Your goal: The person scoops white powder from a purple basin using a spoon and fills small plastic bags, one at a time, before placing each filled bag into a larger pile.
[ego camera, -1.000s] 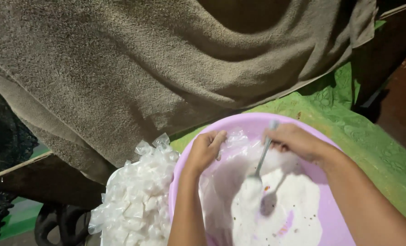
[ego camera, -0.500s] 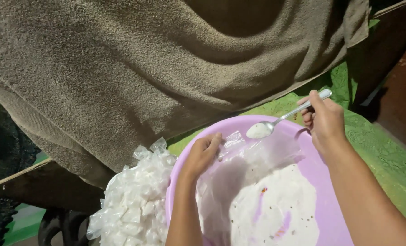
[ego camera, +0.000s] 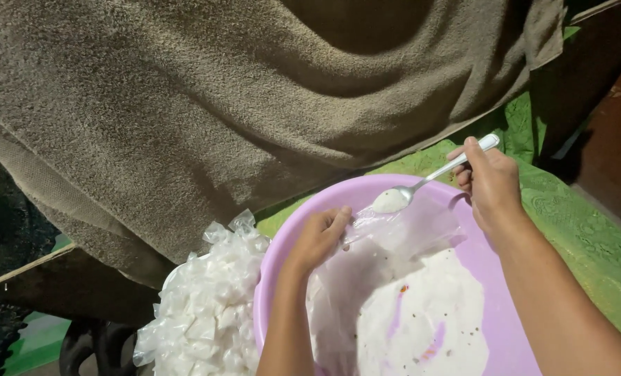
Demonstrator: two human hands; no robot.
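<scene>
One spoonful of white paste sits on your spoon [ego camera: 408, 192], lifted clear of the white mix [ego camera: 429, 313] it was dipping into a second ago and now poised at the mouth of the clear plastic bag [ego camera: 394, 237]. Your right hand [ego camera: 491, 182] pinches the handle; your left hand [ego camera: 319, 237] grips the bag's edge, holding it open. The filling step looks under way. The pink basin [ego camera: 283, 292] sits beneath. Filled packets [ego camera: 206, 313] lie at 9 o'clock, a brown towel [ego camera: 255, 104] at 12, green cloth [ego camera: 589, 237] at 3. Nothing blocks the spoon.
</scene>
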